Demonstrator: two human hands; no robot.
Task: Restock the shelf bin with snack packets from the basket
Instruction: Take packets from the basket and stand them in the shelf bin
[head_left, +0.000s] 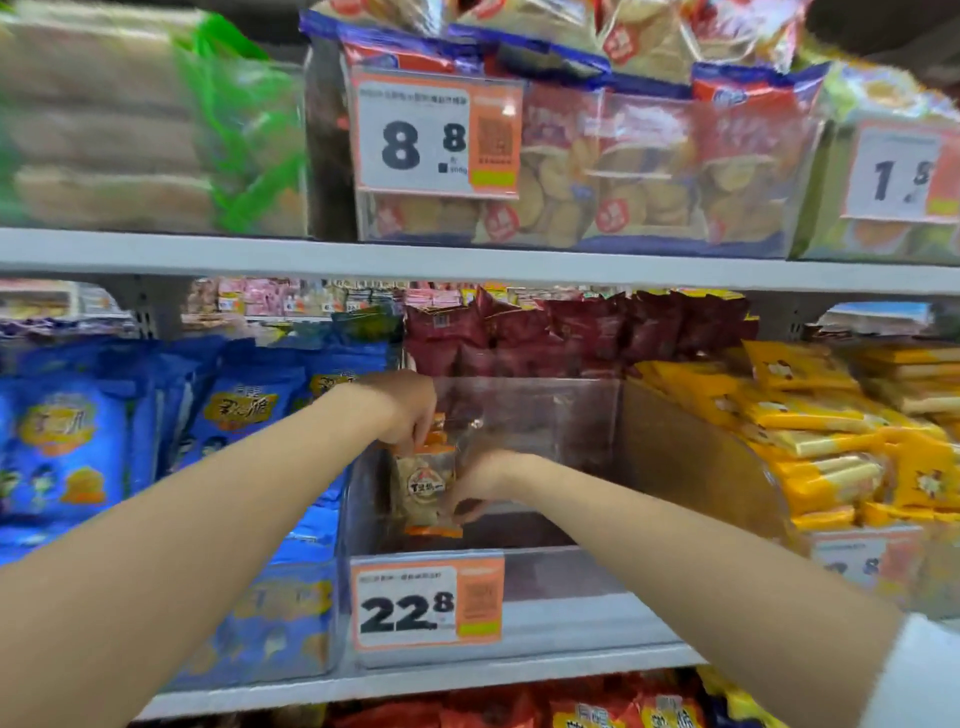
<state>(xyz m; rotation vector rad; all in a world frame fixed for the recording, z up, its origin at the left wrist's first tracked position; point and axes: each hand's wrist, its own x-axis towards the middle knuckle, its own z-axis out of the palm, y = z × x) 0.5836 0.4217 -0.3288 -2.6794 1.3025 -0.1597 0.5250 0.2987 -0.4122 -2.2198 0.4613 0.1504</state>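
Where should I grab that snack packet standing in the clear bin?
Pinch the flat orange seam along the top of the packet, coming down from above. It stands upright at the left of the bin, which is open on top, so that edge is probably easiest to reach.

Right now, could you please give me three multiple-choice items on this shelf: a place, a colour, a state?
1. The snack packet stands in the clear bin: A at left; B at right; C centre.
2. The neighbouring packets on the right are: A green; B yellow; C black.
3. The left hand: A hangs empty; B grips the snack packet; C points upward.
Answers: A, it stands by the bin's left side; B, plainly yellow; B, fingers curl over its top.
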